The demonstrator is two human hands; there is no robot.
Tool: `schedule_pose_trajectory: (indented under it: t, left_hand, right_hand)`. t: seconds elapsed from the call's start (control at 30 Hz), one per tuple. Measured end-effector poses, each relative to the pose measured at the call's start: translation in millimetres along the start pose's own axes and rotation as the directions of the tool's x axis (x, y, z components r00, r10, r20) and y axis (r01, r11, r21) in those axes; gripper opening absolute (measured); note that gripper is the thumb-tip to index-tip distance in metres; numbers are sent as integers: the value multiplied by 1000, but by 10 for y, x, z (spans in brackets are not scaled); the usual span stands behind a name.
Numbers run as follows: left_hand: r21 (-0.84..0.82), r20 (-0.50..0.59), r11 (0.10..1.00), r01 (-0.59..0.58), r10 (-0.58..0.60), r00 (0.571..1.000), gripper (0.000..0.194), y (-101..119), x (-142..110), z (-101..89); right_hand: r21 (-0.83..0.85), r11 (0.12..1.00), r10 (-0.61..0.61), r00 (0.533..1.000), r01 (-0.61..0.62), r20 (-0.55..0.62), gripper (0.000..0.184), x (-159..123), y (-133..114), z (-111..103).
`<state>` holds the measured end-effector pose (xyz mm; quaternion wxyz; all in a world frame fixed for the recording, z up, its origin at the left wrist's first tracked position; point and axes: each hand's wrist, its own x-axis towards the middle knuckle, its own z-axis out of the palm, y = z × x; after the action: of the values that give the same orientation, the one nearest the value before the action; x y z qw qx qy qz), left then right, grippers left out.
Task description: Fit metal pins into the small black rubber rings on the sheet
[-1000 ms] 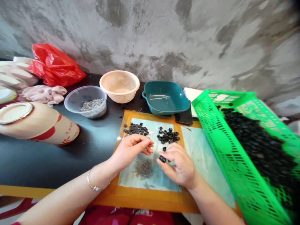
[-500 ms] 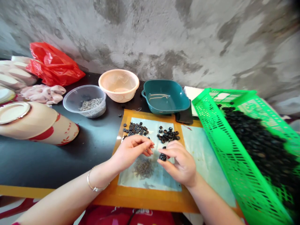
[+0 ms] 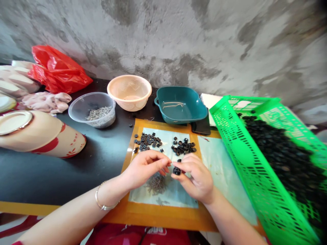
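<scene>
My right hand (image 3: 195, 177) pinches a small black ring-like part (image 3: 176, 170) between thumb and forefinger. Another black piece shows just above that forefinger. My left hand (image 3: 148, 167) is closed in a pinch close beside it, its fingertips nearly at the right forefinger; whatever they hold is too small to make out. Below the left fingers lies a heap of thin metal pins (image 3: 156, 183) on the pale blue sheet (image 3: 176, 200). Beyond my hands sit a pile of flat black discs with holes (image 3: 148, 140) and a pile of black rings (image 3: 184, 147).
A green basket (image 3: 237, 160) of black parts stands at right. Along the wall are a teal basin (image 3: 178, 102), a peach bowl (image 3: 129, 90) and a clear bowl (image 3: 76, 110) with metal pins. A beige flask (image 3: 48, 136), pink cloth (image 3: 48, 101) and red bag (image 3: 60, 71) lie left.
My left hand has moved slightly right, bringing its fingertips up to the black part in my right hand. The right hand stays almost where it was.
</scene>
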<state>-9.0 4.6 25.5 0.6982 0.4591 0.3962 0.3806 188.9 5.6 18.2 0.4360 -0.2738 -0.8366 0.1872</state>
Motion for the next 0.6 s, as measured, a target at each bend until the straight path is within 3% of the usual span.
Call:
schedule_pose_trajectory:
  t: [0.13,0.2,0.27,0.3,0.37,0.4,0.47,0.53,0.6]
  left_hand:
    - [23,53,999,-22,21,998,29,25,-6,2]
    - [77,-27,996,-36,38,999,28,78,10,-55]
    - [178,-175,983,-37,69,982,28,154,37,-166]
    - [251,-249,967,-28,93,964,28,194,51,-238]
    - [439,-336,899,-4,168,927,29,262,73,-395]
    - [542,-343,840,26,193,919,29,285,79,-469]
    - [713,-285,697,77,189,940,30,304,76,-583]
    - [819,-203,567,89,141,969,30,287,64,-633]
    - [879,-136,472,68,112,984,28,245,54,-623]
  right_hand:
    - [-15,1000,-3,1000,3,14,28,-9,24,19]
    - [-39,998,55,998,-56,-10,29,-20,57,12]
    - [-40,982,175,973,-183,-147,28,-19,110,-36]
    - [3,969,240,934,-248,-264,27,-12,145,-89]
    - [183,937,349,787,-298,-509,24,11,226,-271]
    - [298,918,392,701,-260,-596,23,22,272,-401]
    - [453,877,455,574,-158,-681,21,36,360,-705]
    - [555,810,555,554,-191,-620,40,39,429,-968]
    - [640,740,620,580,-207,-528,55,41,452,-1063]
